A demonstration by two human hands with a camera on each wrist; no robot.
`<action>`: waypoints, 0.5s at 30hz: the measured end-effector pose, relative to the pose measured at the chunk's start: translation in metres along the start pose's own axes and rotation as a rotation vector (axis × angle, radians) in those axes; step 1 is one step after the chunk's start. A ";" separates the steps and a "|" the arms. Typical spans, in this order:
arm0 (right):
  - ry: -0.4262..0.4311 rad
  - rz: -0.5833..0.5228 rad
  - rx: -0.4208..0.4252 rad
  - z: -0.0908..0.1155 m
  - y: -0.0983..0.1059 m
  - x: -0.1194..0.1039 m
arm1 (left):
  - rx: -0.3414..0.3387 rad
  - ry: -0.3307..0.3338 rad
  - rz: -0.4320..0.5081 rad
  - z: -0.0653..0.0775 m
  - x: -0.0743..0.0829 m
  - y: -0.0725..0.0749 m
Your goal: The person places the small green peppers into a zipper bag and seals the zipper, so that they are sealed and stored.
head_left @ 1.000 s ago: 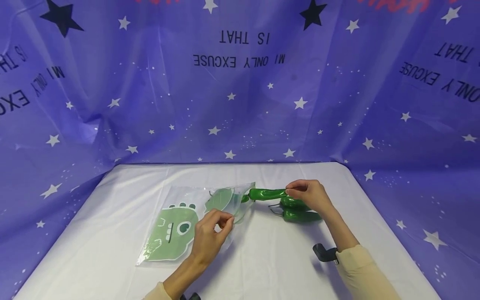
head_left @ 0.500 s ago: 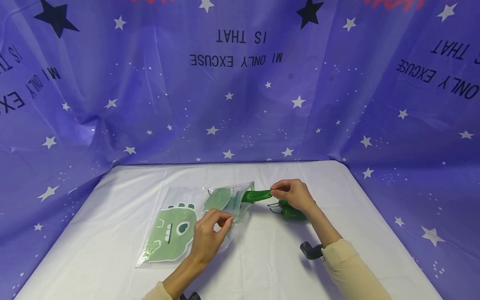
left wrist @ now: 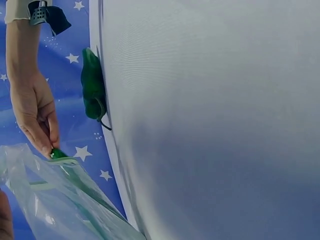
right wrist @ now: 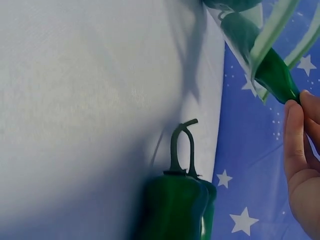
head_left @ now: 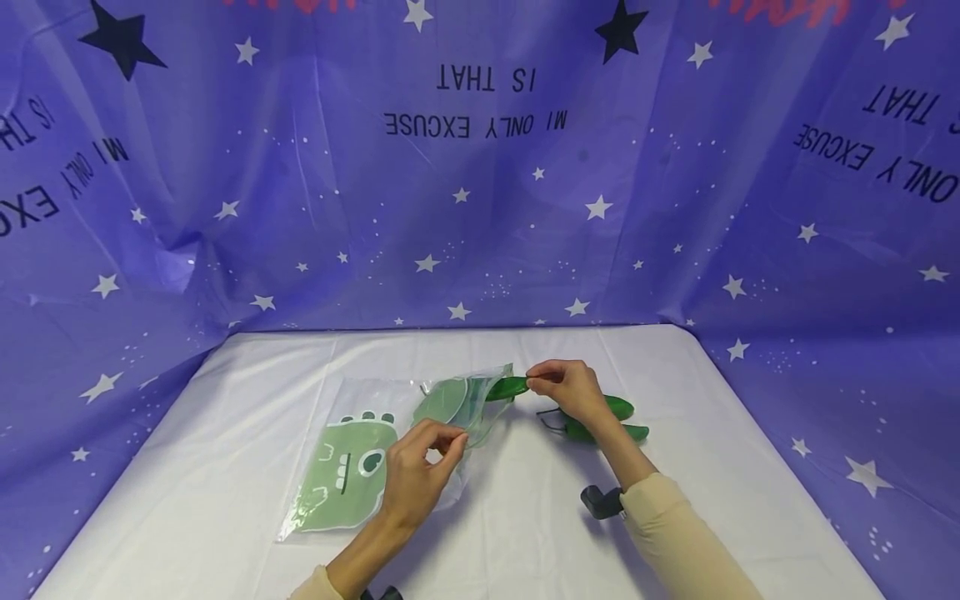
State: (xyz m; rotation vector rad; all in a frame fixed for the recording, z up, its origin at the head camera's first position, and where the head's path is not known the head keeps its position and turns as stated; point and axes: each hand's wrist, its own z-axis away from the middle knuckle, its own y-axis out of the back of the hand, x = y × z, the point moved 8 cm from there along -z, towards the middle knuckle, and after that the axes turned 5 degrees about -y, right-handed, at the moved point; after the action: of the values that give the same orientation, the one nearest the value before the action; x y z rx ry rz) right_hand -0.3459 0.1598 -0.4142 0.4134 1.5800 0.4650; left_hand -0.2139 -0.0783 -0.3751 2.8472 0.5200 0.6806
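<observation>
A clear zip bag (head_left: 345,479) printed with a green cartoon monster lies on the table, its mouth held up toward the right. At the near edge of that mouth, my left hand (head_left: 423,467) pinches the bag between thumb and fingers. My right hand (head_left: 567,390) pinches the tip of a green pepper (head_left: 507,387), whose stem end is inside the bag. The right wrist view shows this pepper (right wrist: 277,77) passing between the bag's two green edges. Another dark green shape (right wrist: 235,5) shows in the bag at the top of that view.
Two more green peppers, one farther (head_left: 619,407) and one nearer (head_left: 628,433), lie side by side on the white tablecloth (head_left: 517,525), partly behind the right hand. A purple star-printed curtain (head_left: 480,250) surrounds the table's back and sides.
My right hand has moved left, sliding the pepper farther into the bag, so only its tip end sticks out. The left hand keeps its place on the bag's edge.
</observation>
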 end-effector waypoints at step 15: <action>0.028 0.034 0.076 -0.005 -0.011 -0.006 | 0.023 0.013 0.009 0.000 0.000 0.003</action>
State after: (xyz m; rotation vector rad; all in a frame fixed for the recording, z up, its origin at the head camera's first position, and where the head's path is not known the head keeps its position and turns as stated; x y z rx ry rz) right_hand -0.3505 0.1467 -0.4146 0.4940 1.6235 0.4401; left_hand -0.2132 -0.0812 -0.3749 2.8698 0.5212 0.6990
